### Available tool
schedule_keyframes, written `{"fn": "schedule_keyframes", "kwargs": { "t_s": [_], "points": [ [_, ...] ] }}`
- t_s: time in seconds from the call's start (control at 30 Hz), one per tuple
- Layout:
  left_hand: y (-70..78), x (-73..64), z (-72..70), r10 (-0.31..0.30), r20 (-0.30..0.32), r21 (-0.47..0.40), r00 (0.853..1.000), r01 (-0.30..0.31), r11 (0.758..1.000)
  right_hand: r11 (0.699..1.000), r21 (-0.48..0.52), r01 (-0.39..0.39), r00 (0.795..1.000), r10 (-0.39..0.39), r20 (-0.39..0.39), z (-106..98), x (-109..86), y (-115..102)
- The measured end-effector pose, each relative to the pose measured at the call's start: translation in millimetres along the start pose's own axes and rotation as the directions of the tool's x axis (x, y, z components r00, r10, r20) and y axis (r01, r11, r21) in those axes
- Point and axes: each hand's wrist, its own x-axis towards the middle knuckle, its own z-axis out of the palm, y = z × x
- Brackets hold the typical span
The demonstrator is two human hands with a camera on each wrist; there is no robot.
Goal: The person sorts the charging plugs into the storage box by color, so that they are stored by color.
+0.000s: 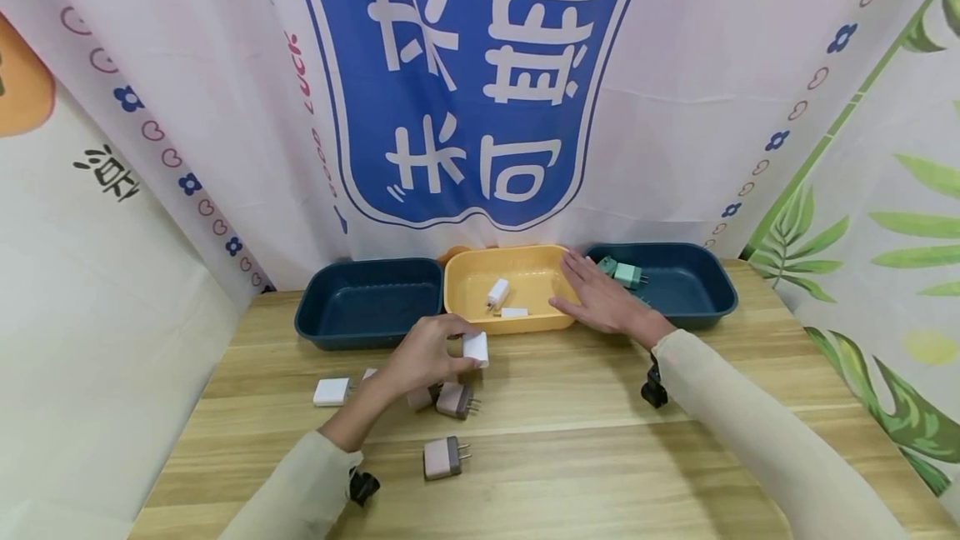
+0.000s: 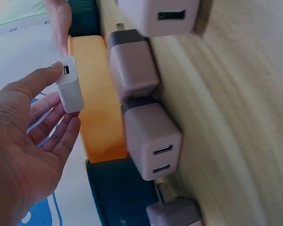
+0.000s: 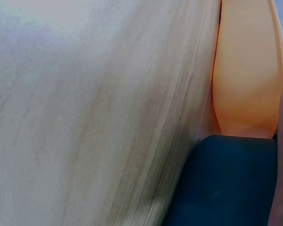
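My left hand pinches a white USB charger between thumb and fingers, just in front of the yellow bin. In the left wrist view a USB port shows on the end of this charger. Two more white chargers lie inside the yellow bin. My right hand rests with straight fingers over the right end of that bin, beside the dark blue bin that holds several green chargers. The right wrist view shows only a sliver of that hand.
Another dark blue bin stands at the left of the row. Several pinkish chargers with grey ends lie on the wooden table, and a white charger lies at the left. A printed curtain hangs right behind the bins.
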Motion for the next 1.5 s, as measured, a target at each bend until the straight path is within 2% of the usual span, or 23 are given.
{"fn": "schedule_keyframes", "kwargs": {
  "t_s": [0.27, 0.6, 1.03, 1.2, 1.5],
  "points": [
    [-1.0, 9.8, -11.9, 0.071, -0.058, 0.042, 0.996, -0.069, 0.997, 1.0, -0.011, -0.001, 1.0, 0.001, 0.003, -1.0, 1.7, -1.4],
    [-5.5, 22.9, -20.2, 0.005, -0.081, 0.022, 0.997, -0.003, 1.0, 1.0, -0.009, 0.003, 1.0, -0.003, -0.003, 2.3, 1.3, 2.5],
    [-14.5, 44.6, -24.7, -0.004, -0.128, 0.077, 0.992, 0.014, 0.997, 1.0, -0.009, -0.001, 1.0, 0.001, -0.001, 2.6, 1.5, 3.7],
    [-22.0, 51.8, -24.3, -0.014, -0.128, 0.085, 0.992, 0.025, 0.996, 1.0, -0.018, 0.003, 1.0, -0.003, -0.002, 3.4, 2.7, 4.2],
    [-29.0, 65.3, -21.8, -0.057, -0.111, 0.041, 0.992, 0.061, 0.997, 1.0, -0.006, 0.003, 1.0, -0.004, -0.006, 2.8, 1.4, 3.8]
  ]
}}
